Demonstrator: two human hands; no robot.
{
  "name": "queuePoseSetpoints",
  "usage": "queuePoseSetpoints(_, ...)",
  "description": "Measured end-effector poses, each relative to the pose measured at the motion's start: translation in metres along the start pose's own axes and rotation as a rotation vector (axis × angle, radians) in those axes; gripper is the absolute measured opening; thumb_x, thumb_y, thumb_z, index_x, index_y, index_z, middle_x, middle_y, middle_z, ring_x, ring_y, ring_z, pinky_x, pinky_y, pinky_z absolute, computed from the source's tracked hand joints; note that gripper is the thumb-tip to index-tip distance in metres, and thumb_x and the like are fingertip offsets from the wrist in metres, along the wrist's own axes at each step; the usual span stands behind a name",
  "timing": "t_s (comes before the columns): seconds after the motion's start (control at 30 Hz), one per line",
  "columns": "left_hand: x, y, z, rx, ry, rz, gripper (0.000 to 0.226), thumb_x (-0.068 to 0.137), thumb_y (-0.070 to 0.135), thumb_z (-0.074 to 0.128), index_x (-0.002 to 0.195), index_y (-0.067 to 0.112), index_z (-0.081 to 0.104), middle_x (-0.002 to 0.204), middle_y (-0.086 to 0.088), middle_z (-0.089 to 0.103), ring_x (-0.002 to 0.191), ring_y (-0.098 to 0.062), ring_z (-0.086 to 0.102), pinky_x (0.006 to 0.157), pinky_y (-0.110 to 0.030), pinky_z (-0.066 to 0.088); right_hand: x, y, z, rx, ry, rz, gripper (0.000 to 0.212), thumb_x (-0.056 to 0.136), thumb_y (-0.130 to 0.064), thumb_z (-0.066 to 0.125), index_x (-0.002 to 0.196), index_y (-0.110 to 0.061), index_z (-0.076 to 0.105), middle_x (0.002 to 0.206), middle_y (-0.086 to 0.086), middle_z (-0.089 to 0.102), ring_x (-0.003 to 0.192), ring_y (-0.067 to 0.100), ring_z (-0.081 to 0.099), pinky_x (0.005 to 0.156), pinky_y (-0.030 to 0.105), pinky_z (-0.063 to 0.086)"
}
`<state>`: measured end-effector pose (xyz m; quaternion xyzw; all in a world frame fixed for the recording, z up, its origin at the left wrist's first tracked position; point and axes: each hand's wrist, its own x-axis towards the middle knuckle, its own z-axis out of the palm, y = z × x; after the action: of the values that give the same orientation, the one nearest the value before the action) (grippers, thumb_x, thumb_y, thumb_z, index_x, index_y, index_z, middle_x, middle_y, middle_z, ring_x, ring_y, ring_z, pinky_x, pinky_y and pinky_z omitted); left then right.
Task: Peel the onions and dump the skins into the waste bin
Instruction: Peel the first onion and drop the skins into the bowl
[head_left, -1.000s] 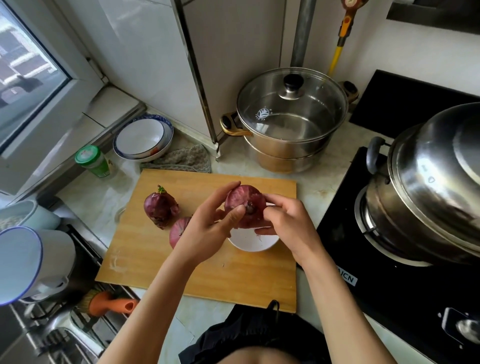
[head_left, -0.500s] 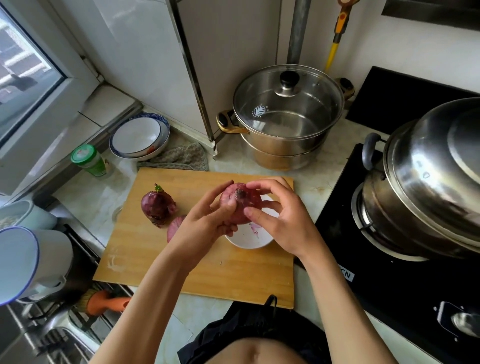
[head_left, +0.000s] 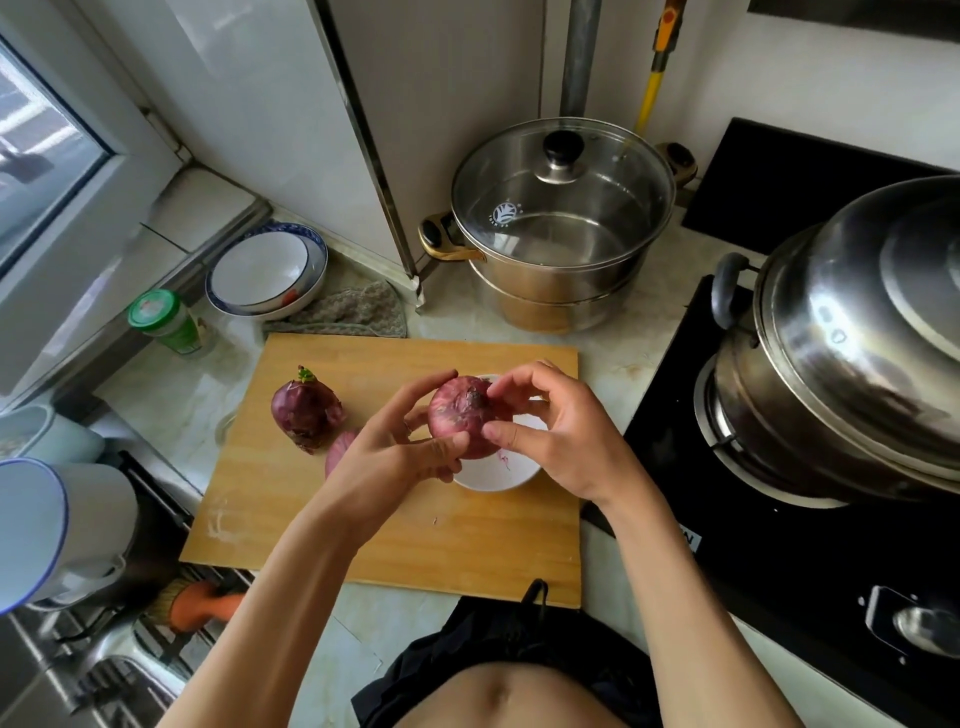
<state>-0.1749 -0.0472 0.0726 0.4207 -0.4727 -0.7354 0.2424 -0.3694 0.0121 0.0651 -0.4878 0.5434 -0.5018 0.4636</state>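
I hold a red onion (head_left: 460, 415) above a small white bowl (head_left: 498, 474) on the wooden cutting board (head_left: 395, 535). My left hand (head_left: 387, 457) cups the onion from the left and below. My right hand (head_left: 553, 441) pinches it from the right, thumb low and fingertips at its top end. A second red onion (head_left: 306, 413) with a green sprout stands on the board to the left. A third onion (head_left: 338, 451) is mostly hidden behind my left wrist. A shred of purple skin lies in the bowl. No waste bin is in view.
A glass-lidded steel pot (head_left: 561, 223) stands behind the board. A large steel lidded pot (head_left: 852, 343) sits on the black stove (head_left: 779, 561) at right. Stacked bowls (head_left: 265, 273), a grey cloth (head_left: 353, 310) and a green-capped jar (head_left: 166, 322) are at back left. Enamel mugs (head_left: 47, 525) stand by the sink at left.
I have turned the onion in my hands, so its dark end now faces up. My right fingers shifted from its side to its top. A skin shred now lies in the bowl.
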Motion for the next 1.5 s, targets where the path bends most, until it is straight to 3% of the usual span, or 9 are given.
queuePoseSetpoints(0.07,0.001,0.0,0.0,0.0,0.03,-0.002,0.073,0.07,0.008,0.08,0.138,0.026,0.061,0.123,-0.017,0.064,0.076,-0.019,0.064,0.063,-0.03,0.053,0.0,0.001,0.003,-0.015,0.015,-0.009,0.027,0.08,-0.004,0.079,0.094,-0.023,0.066,0.1,-0.006,0.06,0.089,0.0,0.058,0.089,0.019,0.048)
queuePoseSetpoints(0.23,0.002,0.001,-0.001,-0.017,0.04,-0.017,0.073,0.07,0.009,0.081,0.138,0.024,0.061,0.12,-0.017,0.064,0.071,-0.023,0.061,0.062,-0.028,0.053,0.002,0.001,0.007,-0.071,0.034,-0.039,0.04,0.079,-0.02,0.074,0.115,-0.031,0.062,0.117,-0.012,0.058,0.105,0.008,0.058,0.095,0.024,0.05)
queuePoseSetpoints(0.47,0.004,0.001,0.001,-0.025,0.05,-0.033,0.071,0.069,0.009,0.082,0.135,0.025,0.062,0.116,-0.017,0.065,0.069,-0.022,0.061,0.061,-0.028,0.053,0.004,0.0,0.004,-0.118,0.026,-0.052,0.035,0.082,-0.006,0.075,0.114,-0.018,0.065,0.114,-0.004,0.061,0.108,0.007,0.059,0.098,0.024,0.048)
queuePoseSetpoints(0.57,0.004,-0.001,0.001,-0.02,0.055,-0.048,0.07,0.068,0.009,0.083,0.134,0.025,0.064,0.116,-0.018,0.064,0.069,-0.023,0.06,0.061,-0.029,0.052,0.005,0.001,0.002,-0.135,0.004,-0.024,0.034,0.081,-0.005,0.076,0.112,-0.016,0.066,0.11,-0.007,0.061,0.104,0.007,0.059,0.097,0.025,0.049)
queuePoseSetpoints(0.7,0.003,-0.003,0.001,-0.027,0.072,-0.056,0.069,0.069,0.01,0.083,0.134,0.025,0.064,0.116,-0.02,0.064,0.069,-0.023,0.061,0.061,-0.029,0.054,0.005,0.002,0.005,-0.132,-0.005,0.001,0.028,0.083,-0.005,0.074,0.107,-0.018,0.067,0.089,-0.006,0.061,0.09,0.006,0.06,0.092,0.031,0.052)
queuePoseSetpoints(0.9,0.004,0.0,0.001,-0.041,0.083,-0.061,0.069,0.069,0.012,0.082,0.134,0.026,0.063,0.111,-0.019,0.065,0.068,-0.022,0.062,0.061,-0.028,0.055,0.007,0.003,0.005,-0.128,0.032,-0.049,0.035,0.084,-0.009,0.075,0.114,-0.022,0.063,0.114,-0.007,0.062,0.106,0.006,0.06,0.097,0.025,0.049)
queuePoseSetpoints(1.13,0.001,-0.003,0.005,-0.06,0.065,-0.091,0.068,0.069,0.011,0.082,0.134,0.023,0.064,0.109,-0.019,0.065,0.066,-0.022,0.06,0.059,-0.029,0.054,0.007,0.005,0.001,-0.101,0.06,-0.034,0.029,0.083,-0.007,0.075,0.106,-0.022,0.067,0.097,-0.008,0.063,0.094,0.005,0.062,0.092,0.027,0.052)
queuePoseSetpoints(1.33,0.002,-0.005,0.006,-0.039,0.047,-0.101,0.066,0.069,0.01,0.083,0.132,0.023,0.065,0.11,-0.02,0.064,0.067,-0.023,0.06,0.06,-0.03,0.054,0.007,0.005,0.0,-0.133,0.074,-0.031,0.025,0.086,-0.004,0.073,0.099,-0.025,0.068,0.082,-0.009,0.062,0.081,0.002,0.059,0.08,0.017,0.049)
queuePoseSetpoints(1.5,0.004,0.0,0.004,-0.032,0.077,-0.11,0.07,0.069,0.005,0.089,0.132,0.021,0.064,0.111,-0.021,0.065,0.065,-0.021,0.06,0.059,-0.027,0.054,0.006,0.009,0.004,-0.133,0.079,-0.028,0.026,0.083,-0.017,0.072,0.107,-0.027,0.066,0.107,-0.008,0.065,0.093,0.008,0.062,0.091,0.03,0.054)
